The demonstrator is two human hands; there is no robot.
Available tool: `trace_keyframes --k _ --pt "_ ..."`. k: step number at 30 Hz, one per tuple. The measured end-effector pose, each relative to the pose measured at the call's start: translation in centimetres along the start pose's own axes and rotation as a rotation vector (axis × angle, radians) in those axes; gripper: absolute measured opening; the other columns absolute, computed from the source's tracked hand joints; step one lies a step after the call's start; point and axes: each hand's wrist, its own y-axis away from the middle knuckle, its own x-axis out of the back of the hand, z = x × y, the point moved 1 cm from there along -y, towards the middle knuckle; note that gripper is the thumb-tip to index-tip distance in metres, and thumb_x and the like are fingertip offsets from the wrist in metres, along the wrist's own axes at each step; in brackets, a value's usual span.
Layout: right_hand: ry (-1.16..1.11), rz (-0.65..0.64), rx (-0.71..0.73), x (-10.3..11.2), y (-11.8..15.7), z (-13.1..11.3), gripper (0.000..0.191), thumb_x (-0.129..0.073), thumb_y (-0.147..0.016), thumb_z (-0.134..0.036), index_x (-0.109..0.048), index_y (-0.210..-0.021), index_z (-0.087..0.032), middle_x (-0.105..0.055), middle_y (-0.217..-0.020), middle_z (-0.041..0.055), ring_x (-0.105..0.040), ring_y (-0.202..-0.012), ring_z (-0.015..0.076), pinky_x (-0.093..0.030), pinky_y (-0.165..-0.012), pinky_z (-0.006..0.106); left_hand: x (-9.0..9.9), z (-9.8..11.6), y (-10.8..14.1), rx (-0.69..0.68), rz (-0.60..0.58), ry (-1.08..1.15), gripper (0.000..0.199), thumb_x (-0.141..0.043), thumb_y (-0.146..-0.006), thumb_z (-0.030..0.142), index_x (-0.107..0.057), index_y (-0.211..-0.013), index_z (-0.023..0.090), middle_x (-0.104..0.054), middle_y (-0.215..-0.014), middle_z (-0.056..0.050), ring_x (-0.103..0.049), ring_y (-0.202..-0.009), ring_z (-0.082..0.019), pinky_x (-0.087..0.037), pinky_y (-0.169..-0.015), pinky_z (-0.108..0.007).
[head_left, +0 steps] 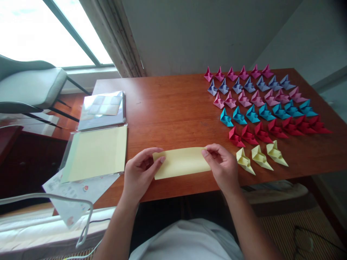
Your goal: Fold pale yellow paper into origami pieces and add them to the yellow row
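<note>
A yellow paper rectangle (182,163), longer than it is wide, is held level just above the wooden table's front part. My left hand (142,171) pinches its left end between thumb and fingers. At the upper right corner, my right hand (222,164) grips the same paper, thumb on top. Just right of my right hand stand three folded yellow paper shapes (260,159) in a row. To the left of my left hand lies a stack of yellow sheets (99,153) in a clear sleeve.
Rows of folded red (262,132), blue (252,114), pink, purple and magenta paper shapes cover the right side of the wooden table (168,108). A silvery packet (104,108) lies back left. A white cable (89,216) and a grey chair (35,86) are at left.
</note>
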Motion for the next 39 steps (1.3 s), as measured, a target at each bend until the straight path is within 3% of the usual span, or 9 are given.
trace_keyframes --k 19,25,33,39 --pt "-0.003 0.019 -0.008 -0.14 0.00 -0.14 0.013 -0.073 -0.087 -0.035 -0.071 -0.087 -0.022 -0.070 -0.081 0.0009 -0.062 -0.072 0.0158 -0.050 -0.064 0.026 -0.17 0.15 -0.02 -0.009 0.023 -0.013 0.014 -0.079 -0.081 0.027 -0.075 -0.093 0.021 -0.064 -0.073 0.002 -0.041 -0.053 -0.006 -0.035 -0.046 -0.019" --pt "0.008 0.029 -0.012 -0.23 -0.05 -0.38 0.014 -0.073 -0.086 -0.036 -0.071 -0.084 -0.022 -0.069 -0.079 0.0013 -0.062 -0.071 0.0158 -0.049 -0.063 0.026 -0.22 0.21 -0.08 0.025 0.032 -0.007 0.024 -0.081 -0.079 0.029 -0.076 -0.100 0.020 -0.064 -0.070 0.002 -0.044 -0.055 -0.008 -0.038 -0.047 -0.019" --pt "0.026 0.035 -0.020 -0.12 0.01 -0.31 0.016 -0.072 -0.086 -0.038 -0.071 -0.084 -0.022 -0.070 -0.079 0.0020 -0.063 -0.072 0.0169 -0.050 -0.063 0.027 -0.17 0.30 -0.08 0.078 0.056 0.003 0.023 -0.080 -0.079 0.037 -0.073 -0.087 0.017 -0.072 -0.078 -0.003 -0.064 -0.066 -0.014 -0.052 -0.057 -0.022" --pt "0.021 0.020 -0.006 -0.03 -0.01 -0.03 0.015 -0.073 -0.087 -0.037 -0.071 -0.086 -0.023 -0.070 -0.082 0.0016 -0.064 -0.075 0.0168 -0.050 -0.067 0.027 -0.08 0.15 -0.08 0.075 0.053 0.024 0.018 -0.080 -0.080 0.034 -0.072 -0.084 0.018 -0.071 -0.073 -0.001 -0.061 -0.063 -0.011 -0.049 -0.055 -0.019"
